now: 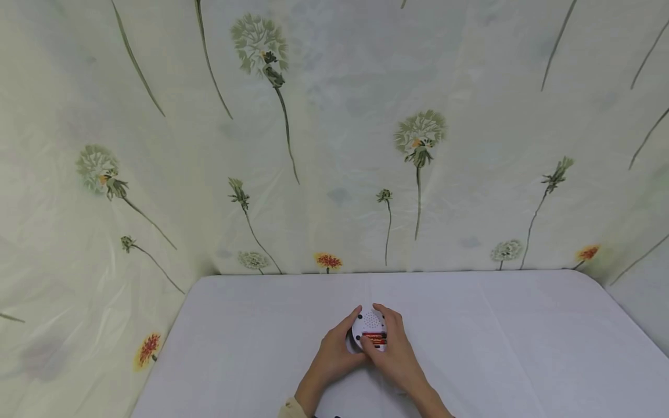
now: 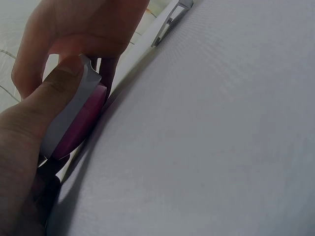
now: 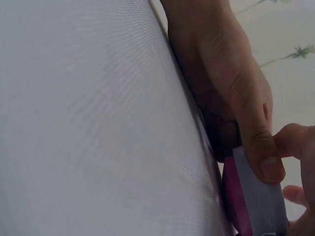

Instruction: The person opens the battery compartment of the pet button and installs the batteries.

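A round device (image 1: 369,320), white with speaker holes and small dark feet, is held low over the table between both hands. Red batteries (image 1: 374,338) lie in its bay, facing up. Its underside is pink (image 2: 82,120) in the wrist views. My left hand (image 1: 337,351) grips the left side, its thumb (image 2: 69,71) on the white rim. With fingers curved round the far right edge, my right hand (image 1: 395,351) holds the other side, its thumb (image 1: 370,346) at the batteries' lower left end. The right fingers hide part of that edge.
A white cloth covers the table (image 1: 251,337). Behind and at the sides hangs a curtain (image 1: 334,145) printed with dandelions. A small white slotted piece (image 2: 170,22) shows past the right hand in the left wrist view.
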Available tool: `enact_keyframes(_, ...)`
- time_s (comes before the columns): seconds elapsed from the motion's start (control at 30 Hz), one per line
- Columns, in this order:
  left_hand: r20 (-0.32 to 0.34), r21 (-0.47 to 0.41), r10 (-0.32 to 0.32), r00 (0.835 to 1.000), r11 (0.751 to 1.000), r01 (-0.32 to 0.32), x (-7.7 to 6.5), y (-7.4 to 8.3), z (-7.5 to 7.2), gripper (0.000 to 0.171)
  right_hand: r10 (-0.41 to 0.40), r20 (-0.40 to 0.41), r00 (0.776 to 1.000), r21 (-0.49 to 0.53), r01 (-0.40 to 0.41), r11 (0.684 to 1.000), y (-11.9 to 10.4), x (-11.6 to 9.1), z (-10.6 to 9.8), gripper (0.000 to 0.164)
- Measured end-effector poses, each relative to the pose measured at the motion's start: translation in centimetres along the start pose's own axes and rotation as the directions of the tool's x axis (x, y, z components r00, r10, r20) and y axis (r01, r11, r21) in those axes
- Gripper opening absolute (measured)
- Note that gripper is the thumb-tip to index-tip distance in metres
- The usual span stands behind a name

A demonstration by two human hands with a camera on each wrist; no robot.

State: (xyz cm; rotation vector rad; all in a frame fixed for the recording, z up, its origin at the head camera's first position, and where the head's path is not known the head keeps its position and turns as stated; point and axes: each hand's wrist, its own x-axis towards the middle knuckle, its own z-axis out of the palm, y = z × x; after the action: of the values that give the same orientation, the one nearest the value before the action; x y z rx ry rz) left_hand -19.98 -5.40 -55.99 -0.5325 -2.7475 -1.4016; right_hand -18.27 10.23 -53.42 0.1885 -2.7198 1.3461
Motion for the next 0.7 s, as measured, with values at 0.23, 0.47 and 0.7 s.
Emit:
enact_keyframes(0.23, -0.012, 0.011, 0.023, 1.000, 1.000, -0.022, -0.01, 0.05, -0.04, 0.093, 0.001, -0.009, 1.000, -0.001, -0.001, 1.000, -0.13, -0.03, 0.03, 0.074)
enact_keyframes(0.47, 0.008, 0.000, -0.018, 1.000, 1.000, 0.018, -0.07, 0.05, 0.16, 0.091, 0.012, -0.017, 1.000, -0.006, -0.012, 1.000, 0.02, -0.16, 0.15, 0.074)
enact_keyframes(0.7, 0.014, 0.002, -0.048, 0.999, 0.999, 0.048, -0.10, 0.21, -0.03, 0.092, -0.017, -0.028, 0.999, 0.001, 0.017, 1.000, 0.00, -0.10, 0.48, 0.073)
